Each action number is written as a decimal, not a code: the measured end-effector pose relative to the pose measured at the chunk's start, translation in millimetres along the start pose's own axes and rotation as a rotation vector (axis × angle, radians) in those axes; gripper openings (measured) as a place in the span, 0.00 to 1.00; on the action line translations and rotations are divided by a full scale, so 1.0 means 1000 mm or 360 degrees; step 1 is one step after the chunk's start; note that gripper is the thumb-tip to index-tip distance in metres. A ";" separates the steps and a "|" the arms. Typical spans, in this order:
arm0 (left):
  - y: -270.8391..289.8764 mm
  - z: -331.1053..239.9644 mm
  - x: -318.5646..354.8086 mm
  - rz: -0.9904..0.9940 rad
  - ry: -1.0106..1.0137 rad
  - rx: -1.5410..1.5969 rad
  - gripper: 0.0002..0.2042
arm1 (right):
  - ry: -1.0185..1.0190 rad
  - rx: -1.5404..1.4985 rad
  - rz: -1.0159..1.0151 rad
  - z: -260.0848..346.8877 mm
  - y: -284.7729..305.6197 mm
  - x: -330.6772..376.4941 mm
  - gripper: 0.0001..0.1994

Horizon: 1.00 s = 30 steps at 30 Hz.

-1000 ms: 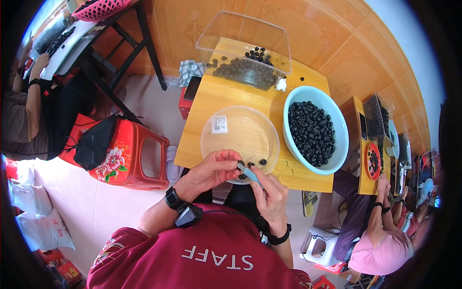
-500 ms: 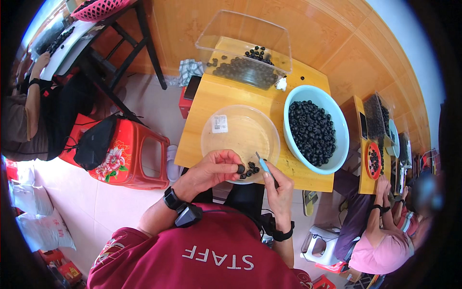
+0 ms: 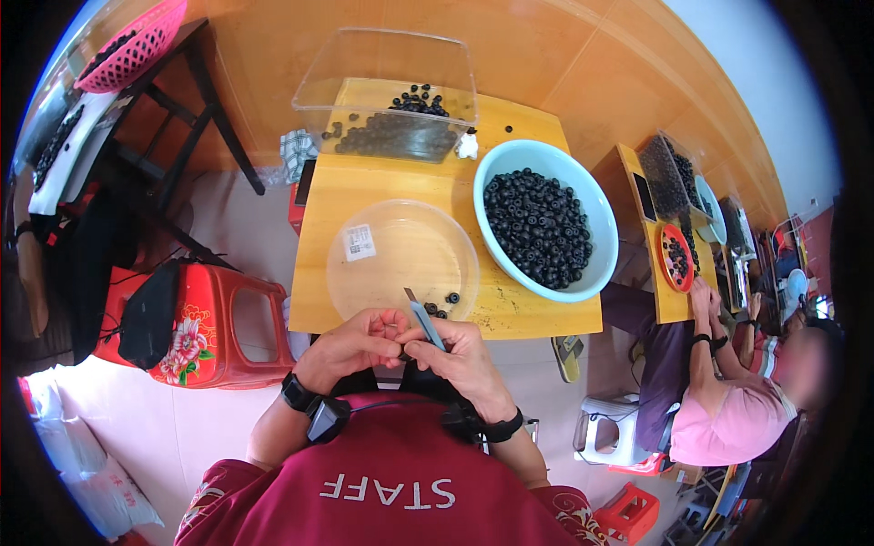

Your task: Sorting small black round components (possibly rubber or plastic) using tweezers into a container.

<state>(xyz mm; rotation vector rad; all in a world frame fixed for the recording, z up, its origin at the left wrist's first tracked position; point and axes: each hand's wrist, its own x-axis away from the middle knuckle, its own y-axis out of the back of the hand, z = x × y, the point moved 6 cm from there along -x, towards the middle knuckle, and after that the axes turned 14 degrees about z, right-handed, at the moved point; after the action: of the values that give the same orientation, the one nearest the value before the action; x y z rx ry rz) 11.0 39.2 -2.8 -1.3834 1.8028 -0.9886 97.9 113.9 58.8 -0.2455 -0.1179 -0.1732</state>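
My left hand [image 3: 350, 350] is closed, pinching a small black round piece [image 3: 405, 356] between thumb and fingertips. My right hand [image 3: 462, 366] grips a light-blue utility knife [image 3: 426, 320], its blade pointing up and away from me. Both hands meet at the near rim of a shallow, clear round tub [image 3: 401, 264]. Several black ring-like pieces [image 3: 453, 298] lie inside the tub beside my right hand. To the right stands a pale-blue basin [image 3: 601, 250] heaped with black pieces. At the back, a clear plastic box [image 3: 387, 59] holds more of them.
Everything rests on a yellow wooden table [image 3: 314, 246] against a wood-panelled wall. A red floral stool [image 3: 255, 332] stands left, with a black bag [image 3: 150, 314] on it. Rightward, a person in pink [image 3: 728, 414] works at another table. A pink basket [image 3: 137, 50] sits far left.
My right hand has moved in against my left, bringing the knife to the black piece. The view has turned, so the table and basin appear further left.
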 end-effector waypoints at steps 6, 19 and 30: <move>-0.007 -0.003 -0.004 0.0044 -0.0074 0.0157 0.13 | 0.0019 -0.0011 -0.0064 -0.001 0.003 0.003 0.06; -0.006 -0.001 -0.011 -0.0105 -0.0081 0.0184 0.09 | 0.0094 -0.0154 -0.0229 -0.001 0.012 0.003 0.07; -0.003 -0.002 -0.012 -0.0164 -0.0129 0.0168 0.08 | 0.0008 -0.0217 -0.0272 -0.012 0.022 0.003 0.06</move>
<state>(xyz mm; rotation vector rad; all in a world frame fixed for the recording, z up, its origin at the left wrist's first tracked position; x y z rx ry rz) 13.6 50.3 0.8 -1.4416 1.6106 -1.0501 106.5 131.2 42.3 -0.3712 -0.1221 -0.3524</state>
